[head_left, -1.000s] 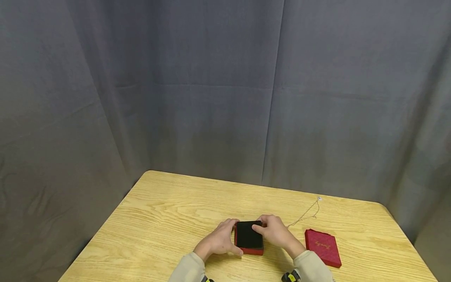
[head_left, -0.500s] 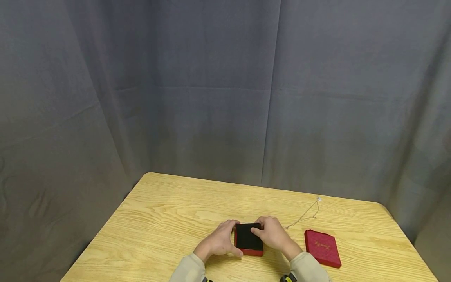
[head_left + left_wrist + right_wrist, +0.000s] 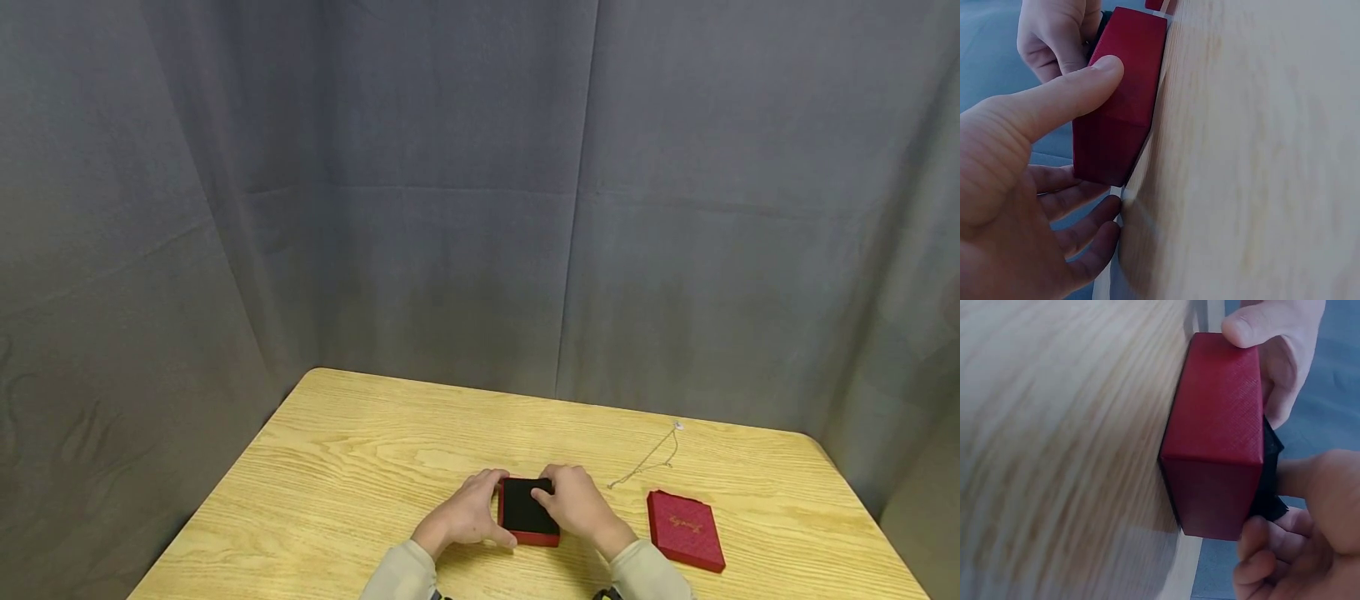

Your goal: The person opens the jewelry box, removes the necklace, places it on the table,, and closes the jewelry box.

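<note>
A red box base (image 3: 531,539) sits on the table in the head view, with a black pad (image 3: 525,510) in its open top. My left hand (image 3: 467,510) grips the box's left side, its thumb on the near wall (image 3: 1124,94) in the left wrist view. At the right far corner, my right hand (image 3: 583,507) pinches the pad, thumb on top. In the right wrist view, dark pad edges (image 3: 1267,487) poke out above the rim around that thumb. Its other fingers curl beside the box's far corner. The pad's underside is hidden.
A red box lid (image 3: 686,529) with gold lettering lies right of the right forearm. Behind it lies a thin chain necklace (image 3: 645,465) with a small white tag (image 3: 678,426). Grey curtains (image 3: 450,208) hang beyond the wooden table's (image 3: 360,450) far edge.
My right hand has shifted slightly left over the box, and its thumb is farther in on the pad. The pad looks a little lower in the box. My left hand has barely moved.
</note>
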{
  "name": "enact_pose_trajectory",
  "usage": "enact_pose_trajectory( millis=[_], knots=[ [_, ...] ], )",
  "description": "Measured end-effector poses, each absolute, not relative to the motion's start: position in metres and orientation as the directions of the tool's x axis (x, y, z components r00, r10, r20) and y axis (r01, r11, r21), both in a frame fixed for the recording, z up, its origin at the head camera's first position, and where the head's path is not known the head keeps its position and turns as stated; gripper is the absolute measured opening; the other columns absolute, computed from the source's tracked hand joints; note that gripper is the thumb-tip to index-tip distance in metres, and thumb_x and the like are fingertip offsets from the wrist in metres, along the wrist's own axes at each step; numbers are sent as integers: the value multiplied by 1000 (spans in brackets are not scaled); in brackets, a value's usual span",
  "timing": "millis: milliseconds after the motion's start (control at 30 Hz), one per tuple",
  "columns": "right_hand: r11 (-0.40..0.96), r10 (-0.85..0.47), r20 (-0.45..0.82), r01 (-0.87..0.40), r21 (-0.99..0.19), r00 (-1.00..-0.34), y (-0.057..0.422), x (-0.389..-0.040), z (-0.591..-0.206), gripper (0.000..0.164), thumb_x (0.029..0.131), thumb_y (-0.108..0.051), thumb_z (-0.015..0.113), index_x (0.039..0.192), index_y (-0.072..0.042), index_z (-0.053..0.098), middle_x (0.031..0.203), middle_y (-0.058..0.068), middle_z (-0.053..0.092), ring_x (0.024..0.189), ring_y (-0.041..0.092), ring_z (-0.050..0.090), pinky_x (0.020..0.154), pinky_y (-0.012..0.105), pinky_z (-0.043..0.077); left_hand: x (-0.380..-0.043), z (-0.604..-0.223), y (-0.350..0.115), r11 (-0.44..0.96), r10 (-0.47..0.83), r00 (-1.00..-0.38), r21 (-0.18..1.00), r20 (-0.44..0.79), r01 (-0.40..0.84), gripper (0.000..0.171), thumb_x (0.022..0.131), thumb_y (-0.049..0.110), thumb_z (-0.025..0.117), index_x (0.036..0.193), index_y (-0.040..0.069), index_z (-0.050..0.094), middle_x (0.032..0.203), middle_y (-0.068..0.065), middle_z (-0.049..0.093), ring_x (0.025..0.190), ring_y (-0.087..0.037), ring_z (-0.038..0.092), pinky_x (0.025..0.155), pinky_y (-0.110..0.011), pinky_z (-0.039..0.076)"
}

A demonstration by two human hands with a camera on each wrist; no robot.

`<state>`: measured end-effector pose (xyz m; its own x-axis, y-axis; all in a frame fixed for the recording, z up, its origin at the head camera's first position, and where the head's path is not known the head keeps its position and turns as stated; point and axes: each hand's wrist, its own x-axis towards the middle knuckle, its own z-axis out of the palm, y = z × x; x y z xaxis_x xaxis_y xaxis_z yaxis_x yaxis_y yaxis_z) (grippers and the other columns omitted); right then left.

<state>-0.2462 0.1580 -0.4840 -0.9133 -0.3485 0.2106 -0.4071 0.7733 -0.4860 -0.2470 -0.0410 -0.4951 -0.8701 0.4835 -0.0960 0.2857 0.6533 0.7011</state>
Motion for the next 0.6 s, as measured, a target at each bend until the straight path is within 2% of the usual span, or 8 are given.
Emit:
enact_pose_trajectory(
  millis=[100, 333, 600],
  knots=[
    [796, -343, 206, -400, -455, -917, 157, -246, -484, 11, 84, -15, 72, 83, -6, 65, 76, 3, 65, 63, 9, 58, 52, 22, 46, -246, -494, -41, 650, 481, -871, 707, -96, 280, 91, 66, 31, 88, 139, 6, 40, 134, -6, 45, 119, -26, 43, 97, -46, 38],
    [821, -323, 175, -368, -437, -930, 154, -244, -483, 31, 79, -24, 77, 94, 1, 67, 84, 10, 67, 70, 17, 63, 59, 30, 52, -247, -495, -42, 653, 477, -875, 702, -89, 285, 91, 65, 31, 88, 139, 7, 41, 133, -5, 46, 121, -26, 42, 98, -46, 38],
    [828, -338, 197, -391, -402, -920, 151, -242, -483, 30, 77, -21, 79, 92, 2, 66, 80, 8, 65, 64, 13, 60, 55, 27, 50, -247, -496, -41, 659, 478, -873, 696, -95, 285, 90, 66, 33, 87, 139, 8, 41, 133, -4, 46, 121, -25, 42, 98, -45, 38]
  ],
)
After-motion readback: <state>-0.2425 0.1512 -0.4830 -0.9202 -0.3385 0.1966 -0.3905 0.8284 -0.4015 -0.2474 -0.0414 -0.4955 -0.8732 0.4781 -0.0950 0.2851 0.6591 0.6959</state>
